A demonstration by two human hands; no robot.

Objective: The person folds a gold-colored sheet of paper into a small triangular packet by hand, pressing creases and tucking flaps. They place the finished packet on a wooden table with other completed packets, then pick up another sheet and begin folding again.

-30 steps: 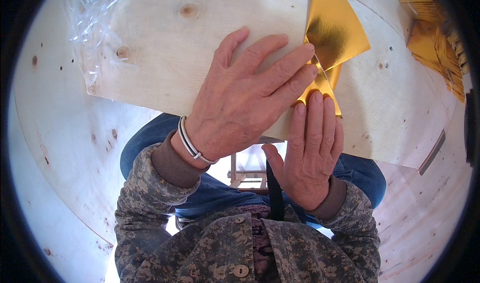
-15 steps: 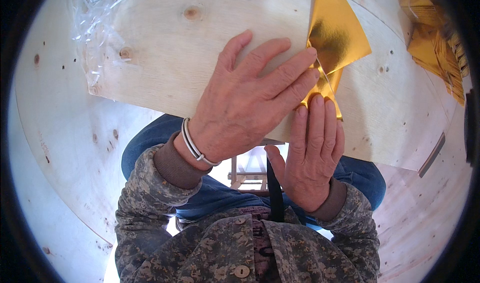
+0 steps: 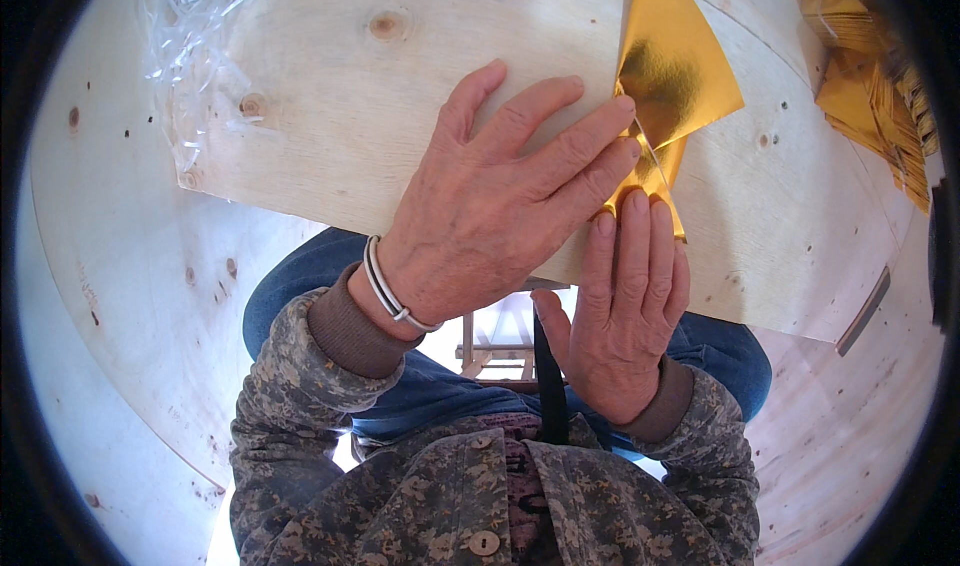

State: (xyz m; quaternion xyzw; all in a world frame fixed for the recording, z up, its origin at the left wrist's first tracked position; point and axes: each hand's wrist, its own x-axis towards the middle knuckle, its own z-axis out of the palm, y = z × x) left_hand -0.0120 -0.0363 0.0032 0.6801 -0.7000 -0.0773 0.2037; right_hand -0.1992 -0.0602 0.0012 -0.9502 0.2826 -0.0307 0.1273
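Left hand (image 3: 500, 201): held palm down with the fingers spread; nothing is seen gripped, and the thumb is hidden. The index and middle fingertips are rested on the sheet, apparently so that it is kept from sliding.
Right hand (image 3: 630, 316): held nearly flat, the fingers close together and the thumb set apart; nothing is seen pinched. The fingertips are laid at the sheet's near end, probably so that the fold is kept flat.
Gold sheet (image 3: 685, 56): laid on the bench (image 3: 330, 136), its narrow folded end at the fingertips of both hands, its wide part spread beyond them.
Gold stack (image 3: 865, 111): placed far to the right of both hands, perhaps so that working room is left.
Plastic strips (image 3: 195, 86): strewn beyond and to the left of the left hand, well apart from the sheet.
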